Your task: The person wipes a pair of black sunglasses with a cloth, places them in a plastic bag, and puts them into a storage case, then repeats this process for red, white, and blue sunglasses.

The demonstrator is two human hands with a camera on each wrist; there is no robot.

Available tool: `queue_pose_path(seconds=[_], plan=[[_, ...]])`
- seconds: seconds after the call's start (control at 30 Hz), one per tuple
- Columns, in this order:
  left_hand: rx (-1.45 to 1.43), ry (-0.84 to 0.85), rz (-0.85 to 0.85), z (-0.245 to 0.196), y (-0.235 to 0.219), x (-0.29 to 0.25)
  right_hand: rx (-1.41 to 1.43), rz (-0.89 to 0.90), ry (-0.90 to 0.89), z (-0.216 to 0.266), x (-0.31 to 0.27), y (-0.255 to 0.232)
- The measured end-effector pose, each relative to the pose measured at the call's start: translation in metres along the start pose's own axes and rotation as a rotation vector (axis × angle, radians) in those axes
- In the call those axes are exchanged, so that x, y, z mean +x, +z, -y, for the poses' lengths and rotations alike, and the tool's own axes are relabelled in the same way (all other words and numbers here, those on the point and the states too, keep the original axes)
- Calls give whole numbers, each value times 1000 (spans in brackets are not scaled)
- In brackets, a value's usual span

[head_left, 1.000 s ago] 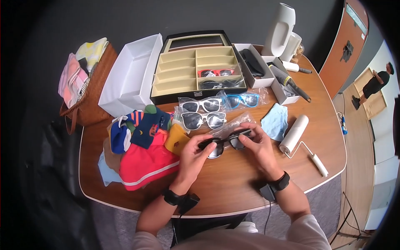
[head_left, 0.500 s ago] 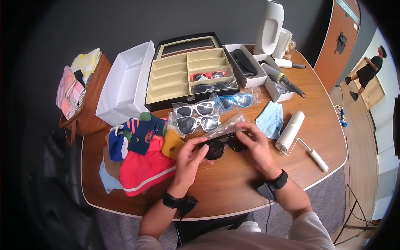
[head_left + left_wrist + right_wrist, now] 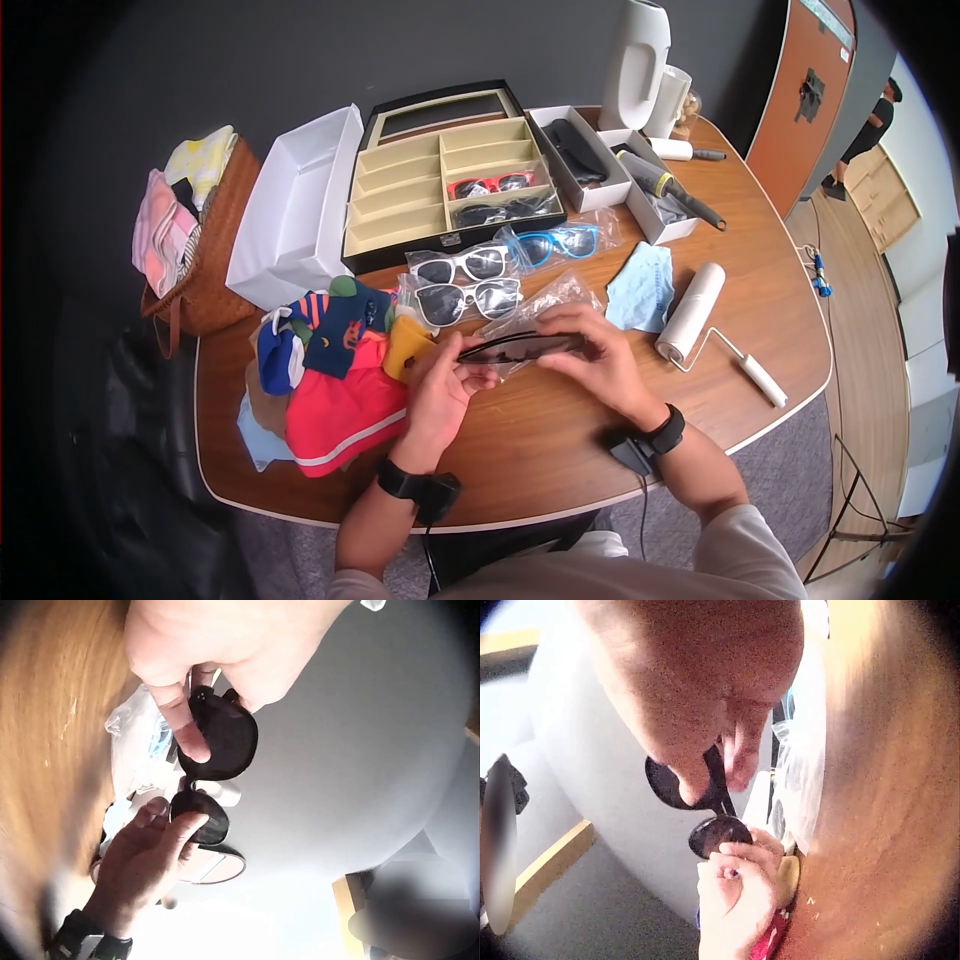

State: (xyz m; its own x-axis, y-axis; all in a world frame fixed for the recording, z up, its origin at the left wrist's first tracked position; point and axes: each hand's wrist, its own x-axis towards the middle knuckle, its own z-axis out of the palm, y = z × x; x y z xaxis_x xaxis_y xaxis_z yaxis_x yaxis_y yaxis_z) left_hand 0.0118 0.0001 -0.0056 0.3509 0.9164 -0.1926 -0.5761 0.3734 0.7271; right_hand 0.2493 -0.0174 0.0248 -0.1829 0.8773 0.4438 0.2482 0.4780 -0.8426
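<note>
In the head view, the black-framed, dark-lensed sunglasses (image 3: 525, 347), on the person's side of the black, cream-lined compartment box (image 3: 400, 197), have tipped from lens-on to nearly edge-on, which suggests turning them about for handling (my reading). The left wrist view shows the left hand (image 3: 225, 641) pinching one end; the right wrist view, the right hand (image 3: 705, 682) pinching the other.

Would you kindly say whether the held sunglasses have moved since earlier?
Yes, the held sunglasses have tilted nearly edge-on in the head view; the nearer white sunglasses look unturned.
</note>
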Motion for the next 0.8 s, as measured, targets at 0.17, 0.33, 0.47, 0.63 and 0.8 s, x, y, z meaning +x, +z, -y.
queue_pose_path(seconds=[0.17, 0.33, 0.47, 0.63, 0.8], plan=[[667, 383, 7, 4, 21, -7, 279, -528, 460, -9, 0, -12], [1502, 605, 264, 11, 38, -19, 421, -735, 457, -16, 8, -34], [1524, 390, 159, 13, 26, -20, 379, -775, 424, -17, 9, -36], [1595, 507, 279, -2, 46, -24, 422, -699, 443, -13, 8, -31], [1602, 395, 834, 1, 44, -28, 444, -721, 464, -11, 9, -27]])
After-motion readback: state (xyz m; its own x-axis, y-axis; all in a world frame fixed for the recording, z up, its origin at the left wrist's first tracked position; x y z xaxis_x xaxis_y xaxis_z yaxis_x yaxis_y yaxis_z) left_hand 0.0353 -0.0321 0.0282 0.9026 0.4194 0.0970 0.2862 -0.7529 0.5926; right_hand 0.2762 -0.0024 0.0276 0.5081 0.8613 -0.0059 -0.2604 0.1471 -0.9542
